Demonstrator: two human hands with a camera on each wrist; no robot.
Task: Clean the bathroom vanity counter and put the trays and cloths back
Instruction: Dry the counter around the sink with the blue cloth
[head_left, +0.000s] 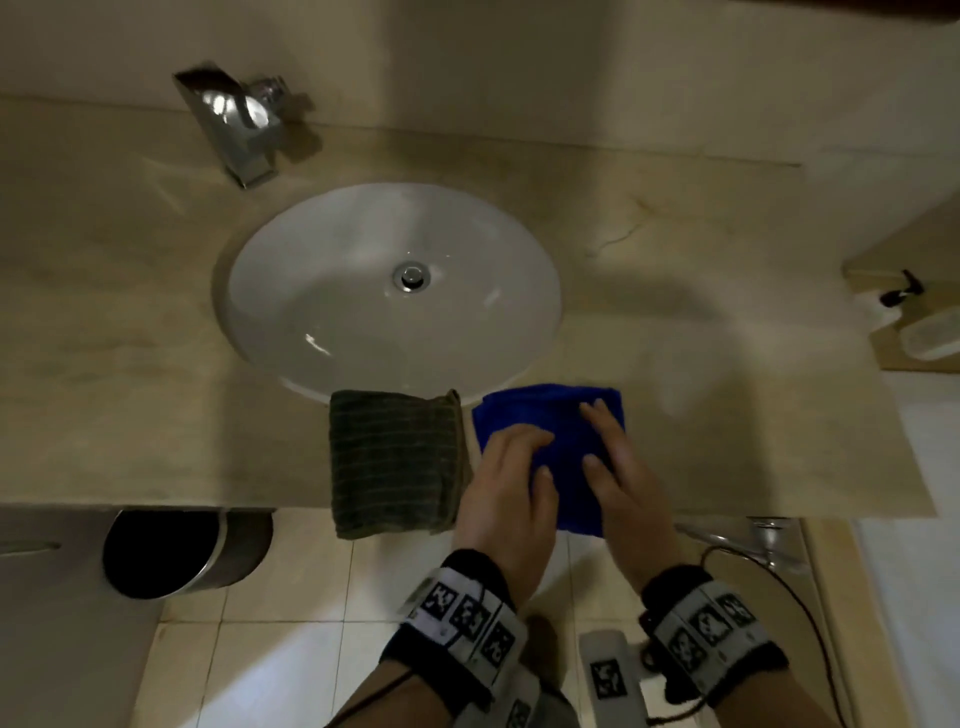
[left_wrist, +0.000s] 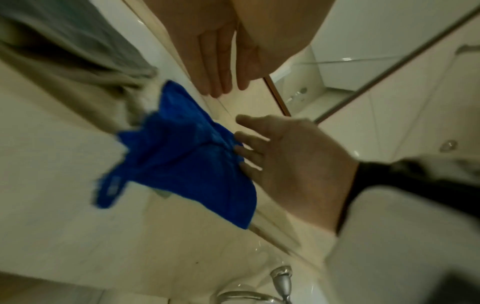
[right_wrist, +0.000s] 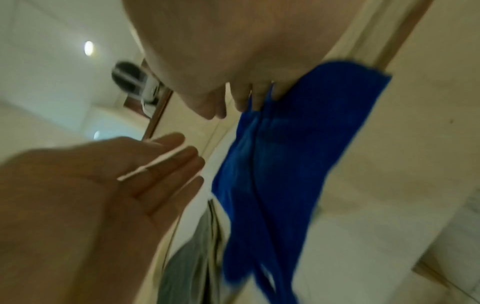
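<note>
A folded blue cloth (head_left: 550, 415) lies at the front edge of the beige vanity counter (head_left: 727, 364), its near end hanging over the edge. My right hand (head_left: 602, 436) rests flat on its right part with straight fingers (right_wrist: 257, 98) pressing the blue cloth (right_wrist: 280, 164). My left hand (head_left: 535, 452) is open over the cloth's left part; in the right wrist view the left hand (right_wrist: 182, 160) shows a bare palm apart from the fabric. A folded dark green-grey cloth (head_left: 395, 462) lies just left of the blue one, also overhanging the edge.
A white round sink (head_left: 311, 312) sits behind the cloths, with a chrome faucet (head_left: 234, 130) at its back left. At the far right a tray (head_left: 893, 358) carries a soap pump (head_left: 898, 293) and a white dish (head_left: 935, 338). A dark bin (head_left: 171, 551) stands under the counter.
</note>
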